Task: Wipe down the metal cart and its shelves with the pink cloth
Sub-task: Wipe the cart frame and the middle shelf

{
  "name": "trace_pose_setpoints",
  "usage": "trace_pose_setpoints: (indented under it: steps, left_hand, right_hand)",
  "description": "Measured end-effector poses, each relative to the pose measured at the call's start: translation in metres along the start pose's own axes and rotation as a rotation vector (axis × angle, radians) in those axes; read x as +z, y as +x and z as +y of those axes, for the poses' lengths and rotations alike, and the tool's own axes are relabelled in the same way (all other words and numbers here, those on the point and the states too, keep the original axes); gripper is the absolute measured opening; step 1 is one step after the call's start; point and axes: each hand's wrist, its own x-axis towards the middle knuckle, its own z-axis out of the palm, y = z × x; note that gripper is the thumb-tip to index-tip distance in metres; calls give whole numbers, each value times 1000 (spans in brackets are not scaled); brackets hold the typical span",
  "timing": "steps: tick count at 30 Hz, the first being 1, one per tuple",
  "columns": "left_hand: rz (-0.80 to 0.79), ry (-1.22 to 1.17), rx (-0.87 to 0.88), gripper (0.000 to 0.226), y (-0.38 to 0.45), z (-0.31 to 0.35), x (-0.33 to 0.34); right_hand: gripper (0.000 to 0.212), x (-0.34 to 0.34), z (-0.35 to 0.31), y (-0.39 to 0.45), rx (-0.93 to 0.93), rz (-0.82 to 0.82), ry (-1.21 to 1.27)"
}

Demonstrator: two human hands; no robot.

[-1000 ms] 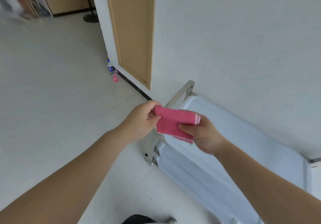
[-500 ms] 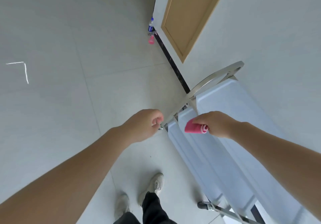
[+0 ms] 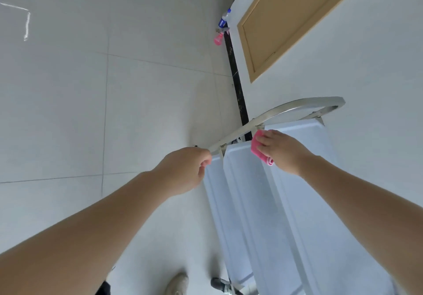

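Note:
The metal cart (image 3: 295,203) stands against the white wall, its stacked shelves running from centre to lower right. Its curved steel handle (image 3: 297,105) arches over the far end. My left hand (image 3: 185,171) grips the near end of that handle bar, fingers curled round it. My right hand (image 3: 281,151) presses the folded pink cloth (image 3: 257,149) onto the far corner of the top shelf, just under the handle. Most of the cloth is hidden beneath my fingers.
A plastic bottle (image 3: 224,20) and a pink spray bottle (image 3: 219,38) stand on the tiled floor by the wall, beyond the cart. A wooden door panel (image 3: 286,20) is on the wall above. A cart caster (image 3: 218,283) and my shoe (image 3: 177,284) are at the bottom.
My left hand let go of the cloth and took the cart handle. My right hand carried the cloth down onto the top shelf and slid it toward the far corner. My view tilted downward.

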Motion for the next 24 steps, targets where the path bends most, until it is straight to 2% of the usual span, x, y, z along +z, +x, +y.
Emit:
trace_pose_setpoints:
  steps: [2, 4, 11, 15, 24]
  left_hand:
    - [39, -35, 12, 21, 9, 0, 26]
    - [48, -46, 36, 21, 18, -2, 54]
    - [-14, 85, 128, 23, 51, -19, 114]
    - [-22, 97, 155, 22, 57, -29, 130]
    - [-110, 102, 212, 23, 54, -41, 149]
  right_hand:
    - [32, 9, 10, 18, -45, 125, -31]
    - [40, 18, 18, 38, -48, 180, -114]
    - [54, 58, 15, 86, 20, -33, -333]
    - [61, 73, 15, 89, 40, 7, -293]
    - [59, 89, 11, 75, 43, 60, -205]
